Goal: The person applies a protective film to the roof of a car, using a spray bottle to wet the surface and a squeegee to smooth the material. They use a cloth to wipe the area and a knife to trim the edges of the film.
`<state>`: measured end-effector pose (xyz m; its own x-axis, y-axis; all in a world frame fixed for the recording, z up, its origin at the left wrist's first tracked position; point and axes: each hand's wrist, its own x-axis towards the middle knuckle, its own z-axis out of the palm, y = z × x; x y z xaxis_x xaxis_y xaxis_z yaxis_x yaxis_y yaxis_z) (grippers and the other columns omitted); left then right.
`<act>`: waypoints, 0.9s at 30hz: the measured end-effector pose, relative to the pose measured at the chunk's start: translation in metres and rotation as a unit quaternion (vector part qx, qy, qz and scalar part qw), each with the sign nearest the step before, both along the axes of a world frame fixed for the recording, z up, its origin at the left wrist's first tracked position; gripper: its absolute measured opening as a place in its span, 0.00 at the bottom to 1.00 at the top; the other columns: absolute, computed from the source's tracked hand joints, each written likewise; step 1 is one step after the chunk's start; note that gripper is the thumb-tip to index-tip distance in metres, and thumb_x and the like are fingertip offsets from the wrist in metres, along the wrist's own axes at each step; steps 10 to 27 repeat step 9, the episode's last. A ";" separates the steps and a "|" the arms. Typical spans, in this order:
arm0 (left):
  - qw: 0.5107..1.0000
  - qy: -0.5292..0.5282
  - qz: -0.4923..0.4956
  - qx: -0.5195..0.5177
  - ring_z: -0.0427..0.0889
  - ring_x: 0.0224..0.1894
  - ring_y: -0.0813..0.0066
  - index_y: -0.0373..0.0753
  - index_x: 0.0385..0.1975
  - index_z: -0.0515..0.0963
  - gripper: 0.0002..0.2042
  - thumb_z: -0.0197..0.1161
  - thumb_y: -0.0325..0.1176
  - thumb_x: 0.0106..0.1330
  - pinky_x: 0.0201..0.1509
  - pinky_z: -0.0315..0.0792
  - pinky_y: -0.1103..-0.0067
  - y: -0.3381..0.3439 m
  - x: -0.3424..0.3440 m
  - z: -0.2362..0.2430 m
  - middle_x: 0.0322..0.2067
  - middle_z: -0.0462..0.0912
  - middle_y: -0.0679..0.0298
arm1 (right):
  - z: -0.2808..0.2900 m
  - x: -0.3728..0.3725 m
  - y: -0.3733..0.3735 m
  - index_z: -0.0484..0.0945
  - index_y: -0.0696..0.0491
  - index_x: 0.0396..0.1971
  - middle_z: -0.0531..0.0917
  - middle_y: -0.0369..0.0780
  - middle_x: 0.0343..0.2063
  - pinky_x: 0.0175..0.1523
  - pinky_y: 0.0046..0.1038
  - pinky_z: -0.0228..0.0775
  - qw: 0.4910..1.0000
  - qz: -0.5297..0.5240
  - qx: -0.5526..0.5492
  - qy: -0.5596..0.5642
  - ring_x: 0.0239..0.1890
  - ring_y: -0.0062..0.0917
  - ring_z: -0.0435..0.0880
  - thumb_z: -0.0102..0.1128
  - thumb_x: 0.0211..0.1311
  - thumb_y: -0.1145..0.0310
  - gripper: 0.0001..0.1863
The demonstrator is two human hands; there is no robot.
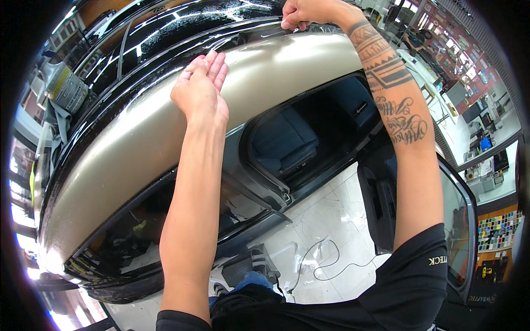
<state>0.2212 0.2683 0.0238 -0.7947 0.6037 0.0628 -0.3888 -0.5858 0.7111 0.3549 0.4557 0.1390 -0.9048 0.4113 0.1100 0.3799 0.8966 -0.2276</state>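
A glossy black film (259,34) lies along the roof edge of a car, rippled between my two hands. My left hand (201,91) is turned palm up at this edge, its thumb pressed over the index finger and the other fingers loosely stretched. The film's edge seems to run into that pinch, though the exact contact is too small to see clearly. Farther right, my right hand (312,12) pinches the film's edge, with its fingers curled. Below both hands runs the car's smooth satin gold-beige roof side (287,58).
An open car door (378,204) stands below my right arm, beside the doorway with a dark seat (284,138). My feet are on a dark step (248,270). A cable (337,265) lies on the tiled floor. A grey container (66,85) stands at far left.
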 end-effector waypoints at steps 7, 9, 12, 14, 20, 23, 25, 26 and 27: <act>1.000 0.018 -0.002 -0.002 0.76 0.52 0.46 0.20 0.52 0.60 0.15 0.46 0.21 0.67 0.57 0.74 0.61 -0.004 -0.003 -0.002 0.50 0.72 0.39 | -0.005 0.009 0.007 0.83 0.59 0.24 0.83 0.38 0.18 0.29 0.23 0.74 0.999 -0.021 0.016 0.018 0.21 0.19 0.81 0.62 0.52 0.65 0.10; 1.000 0.022 -0.011 0.000 0.76 0.52 0.47 0.21 0.52 0.59 0.16 0.46 0.20 0.67 0.57 0.74 0.61 -0.002 -0.001 -0.001 0.50 0.72 0.39 | -0.005 0.016 0.012 0.83 0.58 0.25 0.83 0.38 0.18 0.29 0.23 0.74 0.999 -0.038 0.021 0.010 0.21 0.20 0.81 0.63 0.51 0.64 0.11; 1.000 0.022 -0.011 0.000 0.76 0.52 0.47 0.21 0.52 0.59 0.16 0.46 0.20 0.67 0.57 0.74 0.61 -0.002 -0.001 -0.001 0.50 0.72 0.39 | -0.005 0.016 0.012 0.83 0.58 0.25 0.83 0.38 0.18 0.29 0.23 0.74 0.999 -0.038 0.021 0.010 0.21 0.20 0.81 0.63 0.51 0.64 0.11; 1.000 0.022 -0.011 0.000 0.76 0.52 0.47 0.21 0.52 0.59 0.16 0.46 0.20 0.67 0.57 0.74 0.61 -0.002 -0.001 -0.001 0.50 0.72 0.39 | -0.005 0.016 0.012 0.83 0.58 0.25 0.83 0.38 0.18 0.29 0.23 0.74 0.999 -0.038 0.021 0.010 0.21 0.20 0.81 0.63 0.51 0.64 0.11; 1.000 0.022 -0.011 0.000 0.76 0.52 0.47 0.21 0.52 0.59 0.16 0.46 0.20 0.67 0.57 0.74 0.61 -0.002 -0.001 -0.001 0.50 0.72 0.39 | -0.005 0.016 0.012 0.83 0.58 0.25 0.83 0.38 0.18 0.29 0.23 0.74 0.999 -0.038 0.021 0.010 0.21 0.20 0.81 0.63 0.51 0.64 0.11; 1.000 0.022 -0.011 0.000 0.76 0.52 0.47 0.21 0.52 0.59 0.16 0.46 0.20 0.67 0.57 0.74 0.61 -0.002 -0.001 -0.001 0.50 0.72 0.39 | -0.005 0.016 0.012 0.83 0.58 0.25 0.83 0.38 0.18 0.29 0.23 0.74 0.999 -0.038 0.021 0.010 0.21 0.20 0.81 0.63 0.51 0.64 0.11; 1.000 0.022 -0.011 0.000 0.76 0.52 0.47 0.21 0.52 0.59 0.16 0.46 0.20 0.67 0.57 0.74 0.61 -0.002 -0.001 -0.001 0.50 0.72 0.39 | -0.005 0.016 0.012 0.83 0.58 0.25 0.83 0.38 0.18 0.29 0.23 0.74 0.999 -0.038 0.021 0.010 0.21 0.20 0.81 0.63 0.51 0.64 0.11; 1.000 0.022 -0.011 0.000 0.76 0.52 0.47 0.21 0.52 0.59 0.16 0.46 0.20 0.67 0.57 0.74 0.61 -0.002 -0.001 -0.001 0.50 0.72 0.39 | -0.005 0.016 0.012 0.83 0.58 0.25 0.83 0.38 0.18 0.29 0.23 0.74 0.999 -0.038 0.021 0.010 0.21 0.20 0.81 0.63 0.51 0.64 0.11; 1.000 0.022 -0.011 0.000 0.76 0.52 0.47 0.21 0.52 0.59 0.16 0.46 0.20 0.67 0.57 0.74 0.61 -0.002 -0.001 -0.001 0.50 0.72 0.39 | -0.005 0.016 0.012 0.83 0.58 0.25 0.83 0.38 0.18 0.29 0.23 0.74 0.999 -0.038 0.021 0.010 0.21 0.20 0.81 0.63 0.51 0.64 0.11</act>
